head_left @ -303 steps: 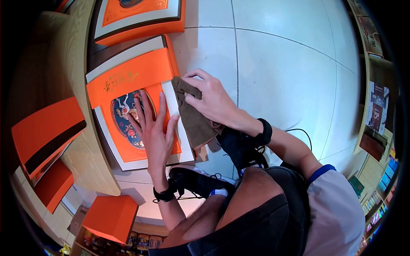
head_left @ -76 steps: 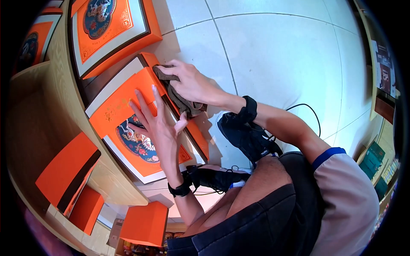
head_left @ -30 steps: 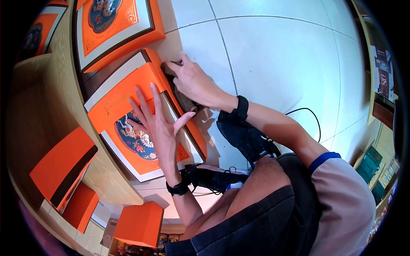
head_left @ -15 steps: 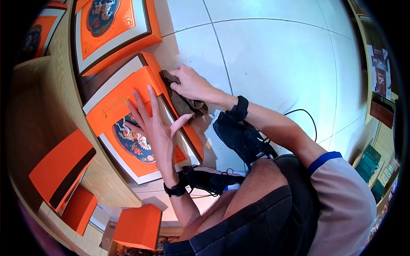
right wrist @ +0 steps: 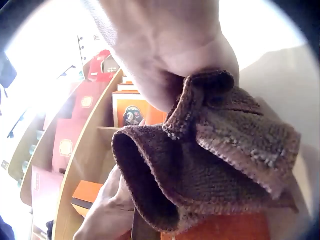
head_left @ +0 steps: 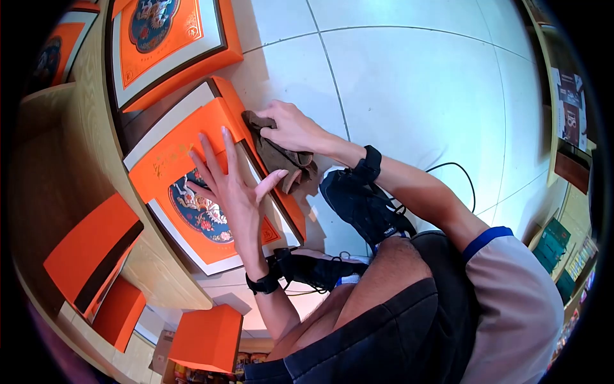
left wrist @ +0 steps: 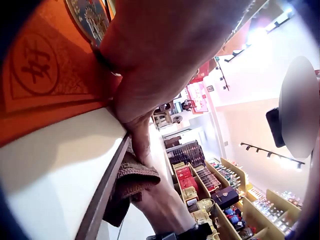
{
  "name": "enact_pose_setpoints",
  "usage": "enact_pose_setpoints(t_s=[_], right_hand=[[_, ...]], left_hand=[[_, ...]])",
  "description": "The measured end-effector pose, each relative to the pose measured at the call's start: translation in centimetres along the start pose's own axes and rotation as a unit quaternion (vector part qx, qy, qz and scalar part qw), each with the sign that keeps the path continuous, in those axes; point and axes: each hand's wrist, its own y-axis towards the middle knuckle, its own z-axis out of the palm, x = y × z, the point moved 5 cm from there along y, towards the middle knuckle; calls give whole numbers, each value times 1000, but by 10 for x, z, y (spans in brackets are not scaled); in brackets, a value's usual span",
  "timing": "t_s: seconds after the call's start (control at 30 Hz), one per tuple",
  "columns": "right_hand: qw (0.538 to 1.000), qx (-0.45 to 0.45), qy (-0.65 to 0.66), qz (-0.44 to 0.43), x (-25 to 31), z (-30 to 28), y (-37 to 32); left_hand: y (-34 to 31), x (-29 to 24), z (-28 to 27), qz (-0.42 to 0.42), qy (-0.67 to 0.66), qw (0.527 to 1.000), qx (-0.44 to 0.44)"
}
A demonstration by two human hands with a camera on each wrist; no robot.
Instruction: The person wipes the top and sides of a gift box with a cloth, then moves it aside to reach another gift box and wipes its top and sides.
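An orange and white box [head_left: 220, 257] with a dark oval picture lies at the shelf's edge, an orange band [head_left: 150, 171] with gold writing across it. Fingers spread, my left hand [head_left: 236, 198] rests on its top over band and picture. My right hand [head_left: 297, 131] grips a brown cloth [head_left: 281, 160] against the box's orange side. In the right wrist view the cloth [right wrist: 200, 170] hangs in loose folds below the right hand [right wrist: 175, 55]. The left wrist view has the cloth [left wrist: 131, 182] beside the box's dark edge, below the left hand [left wrist: 150, 65].
A similar box [head_left: 169, 54] lies just beyond. Smaller orange boxes stand at the lower left, by a wooden shelf [head_left: 109, 128]. Pale floor tiles [head_left: 416, 96] spread to the right, with a black cable [head_left: 472, 185] on them. Black shoes [head_left: 358, 205] are close to the box.
The left hand has shifted from the picture's middle toward the band. My right hand has moved from the box's top edge to its side, and the cloth has bunched up.
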Motion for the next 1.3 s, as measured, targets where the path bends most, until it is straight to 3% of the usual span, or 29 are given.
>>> enact_pose_setpoints(t_s=[0.33,0.4,0.93,1.03,1.3], right_hand=[[1000,-13,14,17,-3,3,-3],[999,-30,-1,-14,2,3,-8],[1000,11,10,-27,22,-5,-23],[999,-18,29,-18,21,-4,-27],[999,36,24,-21,28,-7,-32]], left_hand=[[0,-2,-1,-2,4,1000,0],[0,-1,0,-2,5,1000,-2],[1,1,1,2,10,1000,-9],[1,0,1,-1,11,1000,-8],[0,1,2,3,10,1000,-11]])
